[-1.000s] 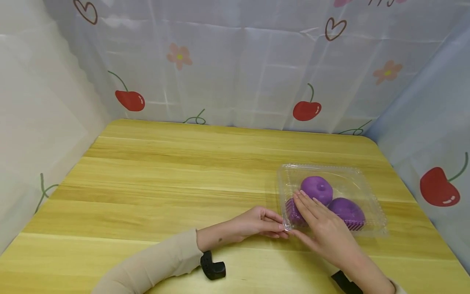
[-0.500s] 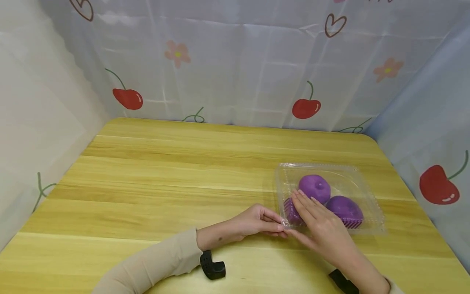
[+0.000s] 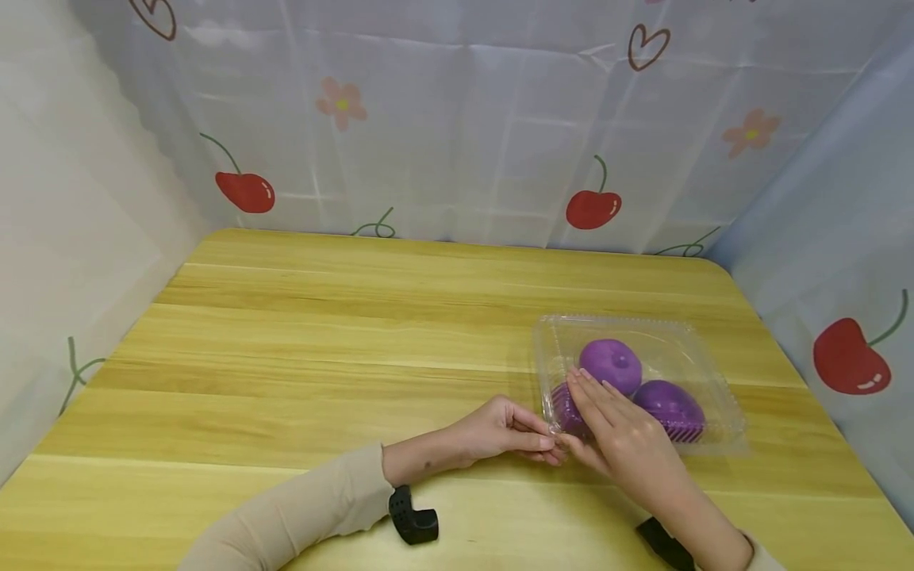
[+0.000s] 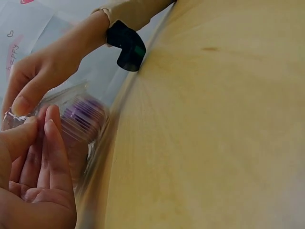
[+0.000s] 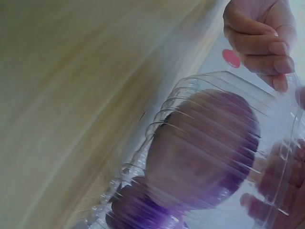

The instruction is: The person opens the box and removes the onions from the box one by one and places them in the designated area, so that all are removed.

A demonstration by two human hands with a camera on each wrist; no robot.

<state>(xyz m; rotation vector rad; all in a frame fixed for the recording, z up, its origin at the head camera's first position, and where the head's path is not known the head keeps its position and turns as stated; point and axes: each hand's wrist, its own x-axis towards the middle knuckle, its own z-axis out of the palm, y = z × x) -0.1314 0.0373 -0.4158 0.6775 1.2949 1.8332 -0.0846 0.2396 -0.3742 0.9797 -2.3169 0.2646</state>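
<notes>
A clear plastic clamshell box (image 3: 664, 337) sits at the right of the table with three round purple fruit-like pieces inside. One piece (image 3: 610, 365) has a small nub on top; another (image 3: 669, 404) lies nearer the front right. The third (image 3: 566, 404) is partly hidden behind fingers. My left hand (image 3: 500, 432) pinches the box's front left corner between thumb and fingers. My right hand (image 3: 631, 436) lays straight fingers across the lid, its thumb pressing at that same corner. In the left wrist view, both thumbs meet on the rim, the right hand (image 4: 50, 64) coming from above.
The wooden table (image 3: 321, 333) extends to the left and back. A white curtain (image 3: 443, 143) with printed cherries and flowers stands behind it and at both sides. A black wrist camera (image 3: 412, 519) is worn below the left sleeve (image 3: 307, 503).
My right thumb has slid up slightly onto the box corner, and my left fingers have shifted a little there. The head view has drifted slightly; the purple pieces stay inside the box.
</notes>
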